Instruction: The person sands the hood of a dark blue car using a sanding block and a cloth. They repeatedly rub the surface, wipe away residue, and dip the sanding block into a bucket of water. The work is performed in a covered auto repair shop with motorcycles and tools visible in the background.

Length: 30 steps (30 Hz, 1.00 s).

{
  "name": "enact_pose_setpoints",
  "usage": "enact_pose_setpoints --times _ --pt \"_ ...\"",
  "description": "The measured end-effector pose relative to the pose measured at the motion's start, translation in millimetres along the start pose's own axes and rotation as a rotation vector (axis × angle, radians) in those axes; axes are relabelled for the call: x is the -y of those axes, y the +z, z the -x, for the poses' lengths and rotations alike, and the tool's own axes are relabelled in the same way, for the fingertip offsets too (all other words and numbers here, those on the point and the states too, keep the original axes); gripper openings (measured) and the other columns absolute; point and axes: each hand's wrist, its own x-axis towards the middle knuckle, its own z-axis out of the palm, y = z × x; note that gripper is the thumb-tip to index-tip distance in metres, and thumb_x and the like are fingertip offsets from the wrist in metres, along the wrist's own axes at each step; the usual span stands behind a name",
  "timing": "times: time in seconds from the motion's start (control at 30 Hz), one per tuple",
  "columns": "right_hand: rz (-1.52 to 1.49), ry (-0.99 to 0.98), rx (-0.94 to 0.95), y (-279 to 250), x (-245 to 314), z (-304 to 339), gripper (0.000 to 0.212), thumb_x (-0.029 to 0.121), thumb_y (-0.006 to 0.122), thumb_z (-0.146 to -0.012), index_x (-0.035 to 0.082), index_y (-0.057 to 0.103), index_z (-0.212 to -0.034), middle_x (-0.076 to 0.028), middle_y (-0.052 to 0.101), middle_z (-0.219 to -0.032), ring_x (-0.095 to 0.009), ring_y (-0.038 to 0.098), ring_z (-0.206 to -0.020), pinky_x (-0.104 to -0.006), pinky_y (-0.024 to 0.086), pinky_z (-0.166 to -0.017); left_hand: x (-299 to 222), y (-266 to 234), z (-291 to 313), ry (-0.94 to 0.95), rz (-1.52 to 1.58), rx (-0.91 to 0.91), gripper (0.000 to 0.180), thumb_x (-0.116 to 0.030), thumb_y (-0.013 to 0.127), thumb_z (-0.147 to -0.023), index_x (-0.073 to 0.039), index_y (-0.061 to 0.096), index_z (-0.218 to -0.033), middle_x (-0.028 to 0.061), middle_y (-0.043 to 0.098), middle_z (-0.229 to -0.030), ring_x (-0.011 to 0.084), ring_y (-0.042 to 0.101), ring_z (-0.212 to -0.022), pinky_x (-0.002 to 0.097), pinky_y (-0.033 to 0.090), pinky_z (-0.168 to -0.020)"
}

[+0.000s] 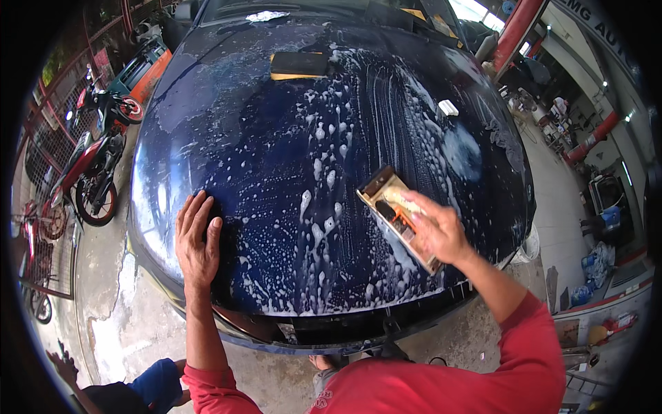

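Note:
A dark blue car hood lies in front of me, wet and streaked with white suds. My right hand grips a long, narrow hand sanding block with a pale body and an orange part on top. The block rests at a slant on the hood's right half, among foam and water lines. Its underside is hidden. On the hood's left front part, my left hand lies flat with fingers stretched out, holding nothing.
Farther up the hood sit a black rectangular pad with a yellow edge and a small white block. Crumpled silvery material lies near the windshield. A motorcycle stands left, a white bucket right. Another person is at lower left.

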Motion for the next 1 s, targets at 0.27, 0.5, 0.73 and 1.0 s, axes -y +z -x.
enact_pose_setpoints --times 0.27,0.5,0.73,1.0 --pt "-0.064 0.224 -0.237 -60 -73 -330 0.047 0.024 0.061 -0.113 0.019 0.061 -0.159 0.001 0.056 -0.077 -0.005 0.047 -0.051 -0.0253 0.043 -0.041 21 1 -6 -0.071 -0.005 0.004 0.049 -0.039 0.067 -0.109 -0.006 0.071 -0.145 0.0158 0.062 -0.158 0.0364 0.049 -0.154 0.0478 0.036 -0.129" --pt "-0.137 0.006 -0.073 -10 -8 -53 0.055 0.005 0.059 -0.108 -0.001 0.051 -0.162 -0.019 0.056 -0.163 -0.024 0.062 -0.141 -0.0391 0.047 -0.121 27 1 -7 -0.009 -0.107 0.022 0.053 -0.042 0.063 -0.111 -0.007 0.067 -0.151 0.0151 0.058 -0.162 0.0374 0.046 -0.156 0.0488 0.034 -0.130" --pt "0.187 -0.043 -0.050 -61 -37 -49 0.056 0.009 0.063 -0.107 -0.003 0.051 -0.160 -0.023 0.063 -0.156 -0.027 0.064 -0.140 -0.0407 0.049 -0.120 23 0 -6 -0.021 -0.097 0.013 0.051 -0.039 0.067 -0.108 -0.008 0.068 -0.149 0.0148 0.059 -0.161 0.0369 0.047 -0.156 0.0486 0.035 -0.130" --pt "0.052 0.169 -0.223 -101 -93 -296 0.023 0.026 0.062 -0.111 0.013 0.076 -0.123 -0.003 0.076 -0.097 -0.009 0.062 -0.061 -0.0284 0.053 -0.052 22 0 -6 -0.069 -0.081 0.013 0.050 -0.034 0.069 -0.107 -0.008 0.068 -0.150 0.0146 0.059 -0.162 0.0373 0.047 -0.156 0.0472 0.034 -0.130"
